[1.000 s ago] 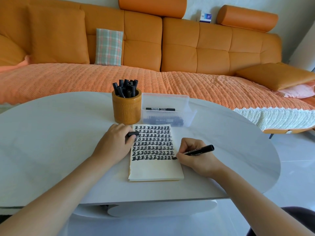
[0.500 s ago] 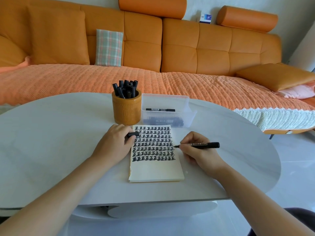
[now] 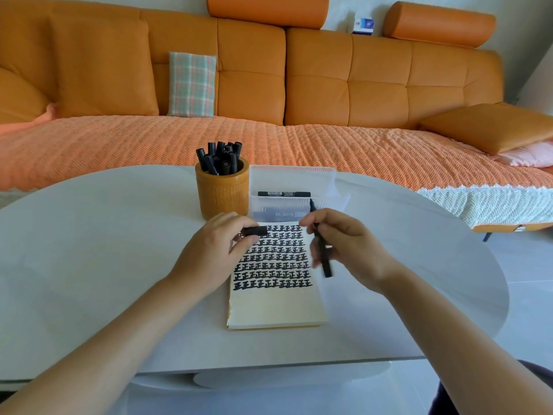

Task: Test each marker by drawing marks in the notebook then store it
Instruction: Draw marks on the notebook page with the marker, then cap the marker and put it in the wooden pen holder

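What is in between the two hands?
In the head view, the notebook, covered in black marks, lies between the left hand, holding a cap, and the right hand, holding the marker.

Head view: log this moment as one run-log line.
left hand: pinches black marker cap | right hand: holds uncapped black marker | cream notebook: rows of marks | next: likely recapping

White oval counter point(image 3: 104, 265), glossy top. Three things sit on it: an open notebook point(image 3: 275, 307) at centre near the front edge, upper part of the page filled with black marks; an orange cup point(image 3: 223, 190) just behind its left corner; a clear box point(image 3: 293, 178) right of the cup, close beside it.
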The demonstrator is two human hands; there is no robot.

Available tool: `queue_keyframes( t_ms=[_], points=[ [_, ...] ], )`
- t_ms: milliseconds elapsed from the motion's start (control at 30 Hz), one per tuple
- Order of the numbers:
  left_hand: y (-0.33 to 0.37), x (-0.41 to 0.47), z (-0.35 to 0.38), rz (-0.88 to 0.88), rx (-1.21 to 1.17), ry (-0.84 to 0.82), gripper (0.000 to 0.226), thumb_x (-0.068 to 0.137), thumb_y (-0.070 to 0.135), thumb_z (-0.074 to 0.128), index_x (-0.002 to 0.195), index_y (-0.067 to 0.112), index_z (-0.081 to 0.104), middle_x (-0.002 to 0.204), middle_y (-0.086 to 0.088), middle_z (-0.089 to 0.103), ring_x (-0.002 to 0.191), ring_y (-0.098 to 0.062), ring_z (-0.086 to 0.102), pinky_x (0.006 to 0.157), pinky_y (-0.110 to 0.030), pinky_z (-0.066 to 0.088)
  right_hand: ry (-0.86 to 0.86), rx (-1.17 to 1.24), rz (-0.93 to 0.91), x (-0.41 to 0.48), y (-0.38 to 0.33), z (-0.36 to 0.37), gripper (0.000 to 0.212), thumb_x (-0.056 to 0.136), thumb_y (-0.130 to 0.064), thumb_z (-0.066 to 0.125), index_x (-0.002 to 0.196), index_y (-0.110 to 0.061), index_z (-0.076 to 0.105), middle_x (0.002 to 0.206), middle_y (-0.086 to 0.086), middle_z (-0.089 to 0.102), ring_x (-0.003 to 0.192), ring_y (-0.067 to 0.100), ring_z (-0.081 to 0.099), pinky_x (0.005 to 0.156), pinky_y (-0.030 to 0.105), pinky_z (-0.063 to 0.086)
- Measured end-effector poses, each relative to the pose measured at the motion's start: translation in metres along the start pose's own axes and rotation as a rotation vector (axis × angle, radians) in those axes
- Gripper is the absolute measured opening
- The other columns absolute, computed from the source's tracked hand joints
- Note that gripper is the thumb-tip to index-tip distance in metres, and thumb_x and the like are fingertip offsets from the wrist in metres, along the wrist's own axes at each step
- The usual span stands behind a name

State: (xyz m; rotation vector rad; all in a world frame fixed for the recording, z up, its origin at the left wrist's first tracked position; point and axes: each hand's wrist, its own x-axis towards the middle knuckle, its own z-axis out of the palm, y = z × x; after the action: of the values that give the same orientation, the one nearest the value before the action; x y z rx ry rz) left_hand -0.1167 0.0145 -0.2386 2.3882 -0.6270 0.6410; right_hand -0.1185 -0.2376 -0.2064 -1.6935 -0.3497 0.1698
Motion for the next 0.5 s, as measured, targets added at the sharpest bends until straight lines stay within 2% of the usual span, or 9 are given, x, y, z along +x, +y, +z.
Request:
queue_keyframes(
  t_ms=[67,167,233,300,433,500],
  points=[
    [0.001,0.001,0.001,0.000,-0.002,-0.002,0.022,0.090,0.028,0.059,0.108,0.016,0.066,0.090,0.016,0.055,0.082,0.001,0.049,0.066,-0.009,0.035,0.032,-0.222,-0.069,0.004,0.002,0.002,0.020,0.101,-0.009,0.049,0.100,-0.027,0.057,0.091,0.007,0.057,0.062,0.021,0.051,0.055,0.037,0.046],
    [0.001,0.003,0.000,-0.004,-0.013,0.000,0.025,0.090,0.031,0.058,0.108,0.016,0.067,0.091,0.017,0.056,0.082,0.003,0.049,0.067,-0.009,0.036,0.086,-0.468,-0.096,0.009,0.007,0.004,0.027,0.089,-0.021,0.071,0.107,-0.038,0.058,0.092,-0.010,0.065,0.071,0.016,0.055,0.068,0.024,0.049],
    [0.000,0.004,0.000,-0.006,-0.020,0.003,0.023,0.090,0.028,0.059,0.108,0.016,0.067,0.091,0.016,0.056,0.083,0.003,0.049,0.067,-0.009,0.035,0.117,-0.558,-0.081,0.010,0.008,0.007,0.020,0.088,-0.027,0.073,0.101,-0.040,0.066,0.091,-0.019,0.067,0.076,0.010,0.056,0.072,0.019,0.048],
    [-0.001,0.005,0.000,-0.006,-0.017,-0.001,0.022,0.090,0.026,0.061,0.109,0.016,0.067,0.092,0.015,0.058,0.084,0.000,0.050,0.067,-0.010,0.035,0.131,-0.614,-0.076,0.011,0.009,0.008,0.014,0.089,-0.030,0.071,0.096,-0.042,0.068,0.090,-0.023,0.067,0.080,0.007,0.056,0.074,0.020,0.049],
    [-0.002,0.005,0.002,0.002,-0.028,-0.038,0.027,0.090,0.031,0.058,0.111,0.017,0.067,0.096,0.014,0.059,0.087,-0.002,0.052,0.072,-0.012,0.040,0.139,-0.633,-0.098,0.012,0.009,0.010,0.015,0.090,-0.028,0.070,0.098,-0.041,0.069,0.082,-0.036,0.061,0.081,0.000,0.056,0.071,0.014,0.043],
    [-0.002,0.005,0.002,0.010,-0.034,-0.051,0.025,0.090,0.030,0.059,0.110,0.017,0.066,0.095,0.015,0.058,0.087,-0.002,0.052,0.074,-0.016,0.043,0.125,-0.652,-0.109,0.012,0.008,0.010,0.016,0.090,-0.028,0.070,0.099,-0.040,0.070,0.080,-0.036,0.060,0.080,-0.002,0.057,0.070,0.014,0.040]
  ],
)
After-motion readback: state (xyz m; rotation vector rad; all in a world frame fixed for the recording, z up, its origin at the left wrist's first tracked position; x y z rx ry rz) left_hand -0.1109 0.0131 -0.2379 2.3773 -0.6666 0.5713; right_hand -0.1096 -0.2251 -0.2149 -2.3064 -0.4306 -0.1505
